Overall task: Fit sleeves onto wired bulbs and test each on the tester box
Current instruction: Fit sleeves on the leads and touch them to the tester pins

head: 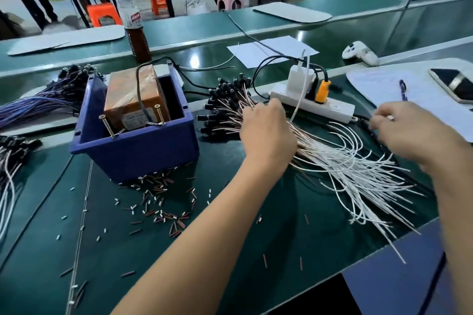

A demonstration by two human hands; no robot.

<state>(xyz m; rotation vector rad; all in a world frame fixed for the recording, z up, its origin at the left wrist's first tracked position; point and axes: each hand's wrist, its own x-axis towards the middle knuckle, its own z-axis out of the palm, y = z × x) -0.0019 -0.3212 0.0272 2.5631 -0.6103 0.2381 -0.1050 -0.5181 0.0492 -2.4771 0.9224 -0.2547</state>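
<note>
While both arms reach over the green bench [256,250], the biggest thing on it is the blue bin [135,146] at centre-left, w/ the orange-brown tester box [133,100] standing inside; two screws stick up at the box front. Right of the bin lies the big bundle of wired bulbs [307,146]: black bulb heads toward the bin, white wire ends fanning to the right edge. The left hand [266,130] rests on the bundle near the heads, fingers curled into the wires; which wire it grips I cannot tell. The right hand [399,130] is blurred, fingers pinching approx. at the wire ends. Behind is a white power strip [317,107]. Small sleeves [158,202], dark and white, lie scattered in front of the bin.
</note>
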